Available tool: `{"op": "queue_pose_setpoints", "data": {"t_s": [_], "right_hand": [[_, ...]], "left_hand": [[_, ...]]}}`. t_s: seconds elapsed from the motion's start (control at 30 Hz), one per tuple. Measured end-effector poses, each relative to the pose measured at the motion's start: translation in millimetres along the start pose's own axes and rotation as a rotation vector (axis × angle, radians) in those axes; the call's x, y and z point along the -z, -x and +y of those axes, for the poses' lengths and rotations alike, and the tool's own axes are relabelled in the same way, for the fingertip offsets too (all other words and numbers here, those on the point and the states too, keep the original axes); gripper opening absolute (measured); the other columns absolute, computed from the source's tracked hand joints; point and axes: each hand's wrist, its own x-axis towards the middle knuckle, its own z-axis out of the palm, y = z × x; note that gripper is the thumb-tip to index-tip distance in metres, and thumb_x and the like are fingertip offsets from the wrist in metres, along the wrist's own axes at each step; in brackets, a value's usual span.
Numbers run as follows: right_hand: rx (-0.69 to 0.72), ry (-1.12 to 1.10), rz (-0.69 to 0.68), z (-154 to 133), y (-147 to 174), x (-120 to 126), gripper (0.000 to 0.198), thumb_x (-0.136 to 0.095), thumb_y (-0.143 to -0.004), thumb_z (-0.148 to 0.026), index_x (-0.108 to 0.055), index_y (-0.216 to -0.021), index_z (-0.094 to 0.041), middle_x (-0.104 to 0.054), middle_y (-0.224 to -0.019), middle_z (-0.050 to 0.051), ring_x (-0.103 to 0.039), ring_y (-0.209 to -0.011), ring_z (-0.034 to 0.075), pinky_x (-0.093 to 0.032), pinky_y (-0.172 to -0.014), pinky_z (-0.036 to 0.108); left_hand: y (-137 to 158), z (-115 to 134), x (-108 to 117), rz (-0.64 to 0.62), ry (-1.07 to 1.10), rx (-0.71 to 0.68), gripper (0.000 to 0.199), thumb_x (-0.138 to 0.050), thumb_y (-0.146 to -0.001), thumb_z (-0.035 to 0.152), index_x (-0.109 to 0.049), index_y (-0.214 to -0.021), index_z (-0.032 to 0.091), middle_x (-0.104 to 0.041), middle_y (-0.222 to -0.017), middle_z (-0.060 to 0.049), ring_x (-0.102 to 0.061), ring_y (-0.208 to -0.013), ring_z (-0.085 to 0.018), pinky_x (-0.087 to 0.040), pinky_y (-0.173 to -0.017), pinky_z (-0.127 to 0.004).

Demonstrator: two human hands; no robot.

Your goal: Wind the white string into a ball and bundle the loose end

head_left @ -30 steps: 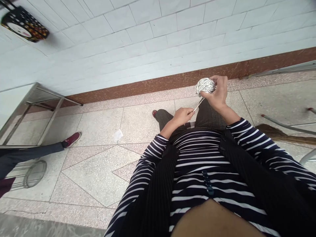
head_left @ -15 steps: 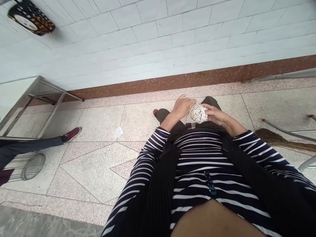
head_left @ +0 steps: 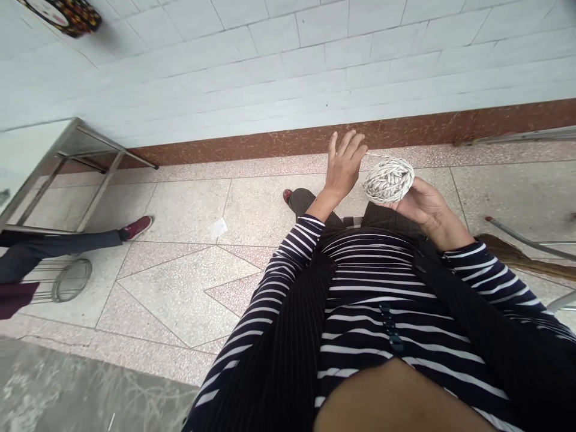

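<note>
While it sits cupped in the right hand (head_left: 425, 207), the ball of cord (head_left: 388, 179) is held out above the person's lap, near the middle of the view and a little toward one o'clock. It is a round bundle of pale twisted cord with dark flecks, its windings running crosswise. The right hand's palm and fingers close around its lower right side, from about four o'clock of the ball. A loose strand (head_left: 375, 156) leaves the top of the ball at eleven o'clock and runs to the left hand (head_left: 344, 168), which stands just beside the ball at nine o'clock. That hand is raised with its fingers spread and pointing up; the strand meets its fingertips, though whether it is pinched or only draped there cannot be told. The two hands are apart, with the ball between them.

Below them are the person's striped sleeves and dark vest. The terrazzo floor (head_left: 180, 288) spreads out toward eight o'clock, with a scrap of white paper (head_left: 219, 227) lying on it. At nine o'clock another person's leg ends in a red shoe (head_left: 137, 227), near a metal table frame (head_left: 85, 174). A broom (head_left: 517, 255) lies at three o'clock.
</note>
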Motion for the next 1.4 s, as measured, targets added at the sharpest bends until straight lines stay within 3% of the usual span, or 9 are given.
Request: {"op": "queue_pose_setpoints", "data": {"t_s": [0.33, 0.53, 0.7, 0.83, 0.97, 1.1, 1.2, 1.3, 1.4], "right_hand": [[0.01, -0.079, 0.015, -7, 12, -8, 0.049, -0.09, -0.066, -0.052, -0.068, -0.103, -0.029, -0.074, -0.133, 0.012, -0.061, -0.136, 0.044, -0.059, -0.103, 0.068], [0.122, -0.018, 0.023, -23, 12, -14, 0.052, -0.089, -0.056, -0.032, -0.069, -0.103, -0.03, -0.073, -0.133, 0.01, -0.061, -0.137, 0.044, -0.058, -0.103, 0.065], [0.298, 0.008, 0.039, -45, -11, -17, 0.064, -0.087, -0.052, -0.03, -0.062, -0.111, -0.031, -0.071, -0.134, 0.009, -0.063, -0.13, 0.04, -0.061, -0.096, 0.059], [0.463, 0.133, 0.259, -45, -48, -3, 0.057, -0.083, -0.057, -0.033, -0.053, -0.105, -0.028, -0.068, -0.126, 0.01, -0.065, -0.117, 0.033, -0.06, -0.092, 0.052], [0.645, 0.495, 0.509, -26, -82, 21, 0.061, -0.085, -0.06, -0.031, -0.046, -0.106, -0.026, -0.063, -0.112, 0.011, -0.063, -0.103, 0.029, -0.055, -0.099, 0.052], [0.591, 0.952, 0.558, -2, -88, 34, 0.059, -0.085, -0.065, -0.031, -0.05, -0.112, -0.026, -0.058, -0.128, 0.015, -0.055, -0.122, 0.037, -0.052, -0.104, 0.057], [0.534, 1.133, 0.542, 10, -82, 35, 0.063, -0.087, -0.064, -0.03, -0.055, -0.118, -0.025, -0.054, -0.134, 0.016, -0.051, -0.127, 0.04, -0.051, -0.102, 0.056], [0.397, 1.19, 0.502, 14, -80, 35, 0.066, -0.09, -0.059, -0.031, -0.057, -0.116, -0.024, -0.057, -0.124, 0.013, -0.059, -0.111, 0.037, -0.053, -0.091, 0.05], [0.118, 1.158, 0.3, 15, -80, 36, 0.059, -0.09, -0.056, -0.031, -0.059, -0.106, -0.025, -0.06, -0.1, 0.004, -0.059, -0.086, 0.026, -0.05, -0.077, 0.04]], "left_hand": [[-12, 8, 7, 0.074, -0.127, 0.016, 0.038, -0.035, -0.111, 0.022, -0.065, -0.133, 0.023, -0.055, -0.161, -0.011, -0.034, -0.166, -0.03, -0.018, -0.133, -0.074], [-4, 13, -2, -0.035, 0.132, 0.067, 0.031, -0.043, -0.113, 0.027, -0.071, -0.127, 0.028, -0.076, -0.132, -0.006, -0.067, -0.134, -0.022, -0.027, -0.137, -0.056], [3, 18, -5, -0.138, 0.339, 0.209, 0.026, -0.05, -0.111, 0.028, -0.075, -0.107, 0.023, -0.08, -0.11, -0.007, -0.071, -0.119, -0.026, -0.047, -0.121, -0.05], [10, 25, 0, -0.319, 0.467, 0.252, 0.04, -0.049, -0.11, 0.029, -0.067, -0.077, 0.019, -0.076, -0.086, -0.006, -0.071, -0.09, -0.021, -0.054, -0.101, -0.038], [18, 32, 9, -0.405, 0.436, 0.184, 0.041, -0.054, -0.106, 0.026, -0.058, -0.065, 0.019, -0.068, -0.071, -0.001, -0.064, -0.074, -0.016, -0.047, -0.115, -0.043], [20, 36, 17, -0.397, 0.304, 0.117, 0.033, -0.062, -0.099, 0.021, -0.062, -0.066, 0.02, -0.06, -0.063, 0.003, -0.06, -0.071, -0.016, -0.025, -0.135, -0.054], [21, 33, 21, -0.383, 0.23, 0.068, 0.025, -0.065, -0.094, 0.015, -0.067, -0.07, 0.022, -0.06, -0.065, 0.001, -0.064, -0.083, -0.02, -0.02, -0.138, -0.056], [24, 23, 25, -0.367, 0.146, 0.023, 0.025, -0.061, -0.094, 0.011, -0.071, -0.075, 0.023, -0.063, -0.071, -0.001, -0.067, -0.094, -0.023, -0.018, -0.139, -0.058], [28, 15, 30, -0.36, 0.091, -0.031, 0.026, -0.057, -0.096, 0.009, -0.075, -0.085, 0.025, -0.07, -0.081, -0.002, -0.067, -0.105, -0.023, -0.017, -0.139, -0.059]]}}
